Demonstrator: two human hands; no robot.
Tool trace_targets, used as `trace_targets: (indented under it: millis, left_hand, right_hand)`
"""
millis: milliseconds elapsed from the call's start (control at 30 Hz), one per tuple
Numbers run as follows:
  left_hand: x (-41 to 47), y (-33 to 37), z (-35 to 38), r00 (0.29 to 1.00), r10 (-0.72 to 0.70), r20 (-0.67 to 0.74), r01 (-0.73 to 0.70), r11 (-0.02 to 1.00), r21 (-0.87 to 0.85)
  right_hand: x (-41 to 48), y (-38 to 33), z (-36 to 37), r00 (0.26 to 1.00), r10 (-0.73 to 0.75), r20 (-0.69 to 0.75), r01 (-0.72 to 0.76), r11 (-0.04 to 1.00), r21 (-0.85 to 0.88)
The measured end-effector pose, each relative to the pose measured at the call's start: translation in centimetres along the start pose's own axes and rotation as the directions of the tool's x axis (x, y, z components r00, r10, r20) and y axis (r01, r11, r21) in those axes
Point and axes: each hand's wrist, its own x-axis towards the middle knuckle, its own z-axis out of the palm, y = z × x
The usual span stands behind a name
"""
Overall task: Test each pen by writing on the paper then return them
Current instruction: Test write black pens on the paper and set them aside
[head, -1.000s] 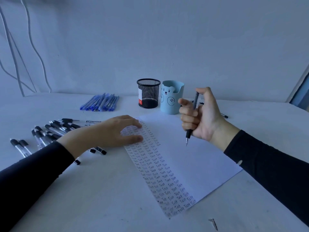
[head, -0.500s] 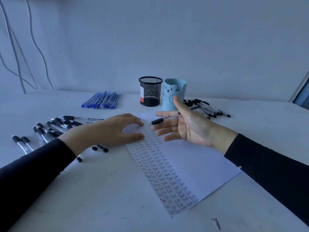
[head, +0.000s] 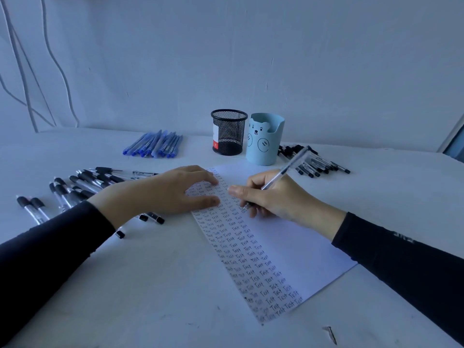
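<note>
Since the frame half a second back, the right hand (head: pixel 278 197) is no longer lying open with the pen across its fingers. It is now gripping the clear-barrelled pen (head: pixel 286 169) in a writing hold, thumb and fingers curled round the barrel. The tip is resting on the paper (head: pixel 301 242) at the right edge of the handwritten columns of "Test".

The left hand (head: pixel 160 192) is staying where it was, lying flat with fingers straight and pressing the sheet's upper left area.

Beyond the paper, the black mesh holder (head: pixel 229 133) and the blue bear cup (head: pixel 265 139) are standing upright, just beside each other. A red-and-white label is showing through the mesh; the cup's inside is hidden behind its wall.

Black-capped pens (head: pixel 316 163) are lying heaped right of the cup. Blue pens (head: pixel 155 145) are lying bunched left of the holder. More black-grip pens (head: pixel 82 183) are lying spread behind the left wrist on the white table (head: pixel 125 285).
</note>
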Motion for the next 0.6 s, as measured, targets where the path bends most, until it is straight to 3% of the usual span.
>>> trace_targets:
  millis: [167, 600]
  left_hand:
    - [0.08, -0.17, -0.03, 1.000, -0.006, 0.018, 0.006, 1.000, -0.009]
    - [-0.01, 0.12, -0.21, 0.999, -0.024, 0.044, 0.025, 0.999, -0.024]
  right_hand:
    - [0.17, 0.71, 0.60, 0.997, -0.007, -0.078, 0.005, 1.000, -0.031]
    - [0.23, 0.99, 0.63, 0.996, -0.044, -0.071, 0.040, 0.997, -0.062]
